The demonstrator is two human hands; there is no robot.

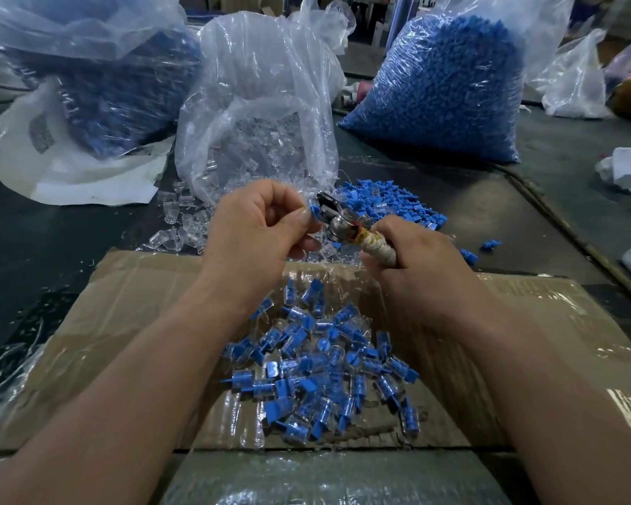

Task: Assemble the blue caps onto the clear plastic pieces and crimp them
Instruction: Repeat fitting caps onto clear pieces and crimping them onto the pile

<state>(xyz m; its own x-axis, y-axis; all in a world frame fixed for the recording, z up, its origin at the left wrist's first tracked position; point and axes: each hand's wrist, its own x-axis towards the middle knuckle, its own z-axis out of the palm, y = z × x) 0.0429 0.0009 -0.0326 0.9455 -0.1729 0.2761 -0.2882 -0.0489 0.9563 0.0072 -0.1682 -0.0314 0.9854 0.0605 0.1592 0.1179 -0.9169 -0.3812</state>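
The left hand is curled, thumb and forefinger pinching a blue cap by its near end. Whether a clear body sits under the cap is too blurred to tell. The right hand is wrapped in a fist round the pale, tape-bound handle of a crimping tool. The tool's metal head points left and meets the cap between the two hands. How far the head has closed on the cap cannot be made out.

Both hands hang over the far wall of an open cardboard box at the near edge of the table. Inside the box lies a heap of assembled pieces, blue caps seated in clear bodies.

Just beyond the hands, loose clear plastic pieces lie spilled on the table to the left. A scatter of loose blue caps lies to the right, the two piles nearly touching. Behind the clear pieces stands a bag of clear pieces, its mouth open toward the box. Toward the far right corner leans a bag of blue caps, packed full. At the far left corner sits a third bag with darker blue contents. A white cloth lies at the right edge.
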